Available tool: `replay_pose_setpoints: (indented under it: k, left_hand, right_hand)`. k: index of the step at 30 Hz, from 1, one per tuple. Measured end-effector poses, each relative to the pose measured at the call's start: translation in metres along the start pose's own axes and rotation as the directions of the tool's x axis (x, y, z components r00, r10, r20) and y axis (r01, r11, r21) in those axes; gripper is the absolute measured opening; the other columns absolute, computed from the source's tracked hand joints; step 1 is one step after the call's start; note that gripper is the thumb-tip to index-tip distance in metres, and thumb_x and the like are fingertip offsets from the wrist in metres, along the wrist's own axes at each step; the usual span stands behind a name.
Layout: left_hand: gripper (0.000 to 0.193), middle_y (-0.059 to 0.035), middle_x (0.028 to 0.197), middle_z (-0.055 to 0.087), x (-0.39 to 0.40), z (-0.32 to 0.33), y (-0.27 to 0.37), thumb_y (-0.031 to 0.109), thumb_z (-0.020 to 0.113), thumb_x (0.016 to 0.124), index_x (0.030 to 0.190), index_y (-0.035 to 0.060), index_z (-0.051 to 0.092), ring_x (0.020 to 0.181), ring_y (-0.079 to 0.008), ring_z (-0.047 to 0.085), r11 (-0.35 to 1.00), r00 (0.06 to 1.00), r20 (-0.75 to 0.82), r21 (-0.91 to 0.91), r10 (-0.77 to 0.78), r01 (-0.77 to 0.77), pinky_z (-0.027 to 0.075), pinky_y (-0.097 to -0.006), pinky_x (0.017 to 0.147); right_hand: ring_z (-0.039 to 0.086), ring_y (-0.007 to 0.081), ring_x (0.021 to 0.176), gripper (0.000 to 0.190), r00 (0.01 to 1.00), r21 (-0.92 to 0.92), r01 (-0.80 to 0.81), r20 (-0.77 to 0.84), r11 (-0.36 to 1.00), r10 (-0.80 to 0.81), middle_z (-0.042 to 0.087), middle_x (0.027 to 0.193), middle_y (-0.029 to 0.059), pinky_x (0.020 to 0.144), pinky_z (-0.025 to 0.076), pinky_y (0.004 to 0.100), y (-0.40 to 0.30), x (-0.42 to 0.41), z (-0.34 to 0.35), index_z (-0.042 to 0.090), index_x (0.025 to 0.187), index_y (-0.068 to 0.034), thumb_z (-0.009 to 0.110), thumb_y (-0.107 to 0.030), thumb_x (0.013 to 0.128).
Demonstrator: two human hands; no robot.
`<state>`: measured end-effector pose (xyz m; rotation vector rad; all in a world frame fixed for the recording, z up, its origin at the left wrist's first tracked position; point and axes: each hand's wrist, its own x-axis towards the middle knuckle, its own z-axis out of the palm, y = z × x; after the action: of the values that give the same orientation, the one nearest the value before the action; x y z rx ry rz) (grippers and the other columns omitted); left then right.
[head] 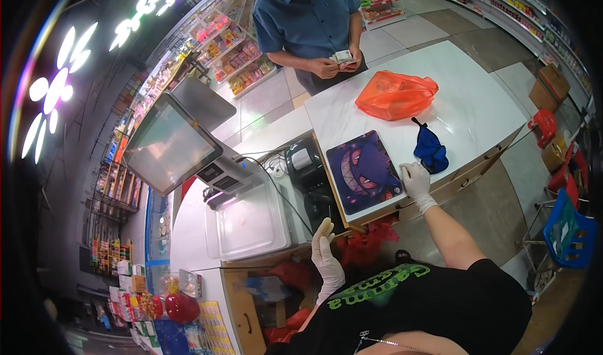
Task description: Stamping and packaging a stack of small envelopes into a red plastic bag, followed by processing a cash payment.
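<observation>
My right hand (416, 181), in a white glove, rests at the right edge of a purple mouse pad (362, 171) printed with a grinning cartoon face. Its fingertips touch or nearly touch the pad, and no object shows in its grasp. Just beyond that hand lies a small blue cloth pouch (429, 150) with black trim. My left hand (326, 256), gloved too, is raised in front of the counter's gap with nothing in it. Farther back on the white countertop (476, 96) sits an orange-red plastic bag (395, 96); its contents are hidden.
Across the counter a person in a blue shirt (308, 20) holds banknotes (344, 57). At left stand a checkout scale's screen (172, 143) and its clear tray (249, 223). A black device (306, 162) and cables fill the gap. A blue plastic chair (572, 232) is at right.
</observation>
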<state>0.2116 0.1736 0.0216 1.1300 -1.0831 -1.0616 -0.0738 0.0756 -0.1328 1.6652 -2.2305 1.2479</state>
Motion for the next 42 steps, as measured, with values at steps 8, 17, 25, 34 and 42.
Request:
replay_pose_setpoints:
  k: [8, 17, 25, 34, 42]
  left_hand:
    - [0.037, -0.0113, 0.126, 0.057, 0.002, 0.0025, 0.0028, 0.023, 0.038, 0.1, 0.125, -0.0001, 0.053, 0.117, -0.0212, 0.053, 1.0, 1.0, 0.026, 0.003, 0.01, -0.01, 0.041, -0.0341, 0.098]
    - [0.037, -0.0113, 0.126, 0.057, -0.0001, 0.0015, 0.0014, 0.023, 0.038, 0.101, 0.125, 0.0003, 0.054, 0.116, -0.0214, 0.054, 1.0, 1.0, 0.027, 0.019, 0.005, -0.006, 0.041, -0.0336, 0.098]
    - [0.037, -0.0116, 0.125, 0.057, -0.001, 0.0019, -0.0007, 0.024, 0.038, 0.101, 0.125, -0.0003, 0.054, 0.115, -0.0216, 0.054, 1.0, 1.0, 0.024, 0.0, -0.005, 0.005, 0.041, -0.0336, 0.097]
    - [0.038, -0.0118, 0.125, 0.057, -0.0017, 0.0035, -0.0009, 0.024, 0.038, 0.101, 0.125, -0.0007, 0.053, 0.114, -0.0214, 0.055, 1.0, 0.999, 0.03, 0.008, -0.029, 0.029, 0.041, -0.0333, 0.097]
    - [0.037, -0.0115, 0.124, 0.057, -0.0022, 0.005, 0.0027, 0.023, 0.037, 0.101, 0.124, -0.0006, 0.053, 0.113, -0.0208, 0.055, 1.0, 0.998, 0.053, 0.019, -0.022, 0.021, 0.041, -0.0333, 0.097]
  right_hand:
    - [0.059, 0.0294, 0.073, 0.012, 1.0, 0.004, 0.001, -0.001, 1.0, -0.001, 0.059, 0.076, 0.0088, 0.066, 0.046, 0.0419, 0.0002, 0.0006, -0.0007, 0.068, 0.086, -0.015, 0.057, -0.019, 0.084]
    - [0.059, 0.0286, 0.071, 0.012, 1.0, -0.023, 0.006, -0.005, 1.0, -0.006, 0.059, 0.075, 0.0082, 0.065, 0.046, 0.0416, -0.0001, 0.0004, 0.0003, 0.067, 0.086, -0.015, 0.057, -0.02, 0.085]
    - [0.059, 0.0283, 0.072, 0.011, 0.999, -0.008, 0.028, -0.024, 1.0, -0.028, 0.059, 0.076, 0.0082, 0.066, 0.046, 0.041, 0.0001, 0.0009, 0.0, 0.068, 0.086, -0.015, 0.057, -0.02, 0.084]
    - [0.058, 0.0276, 0.071, 0.01, 0.997, 0.011, 0.047, -0.067, 0.999, -0.046, 0.059, 0.074, 0.0076, 0.064, 0.046, 0.0405, -0.0001, 0.0011, 0.0001, 0.068, 0.085, -0.015, 0.059, -0.018, 0.083]
    - [0.058, 0.0279, 0.072, 0.011, 0.999, -0.004, 0.034, -0.038, 0.999, -0.034, 0.058, 0.073, 0.0079, 0.064, 0.045, 0.0414, -0.0016, 0.0013, -0.0007, 0.068, 0.086, -0.015, 0.058, -0.019, 0.084]
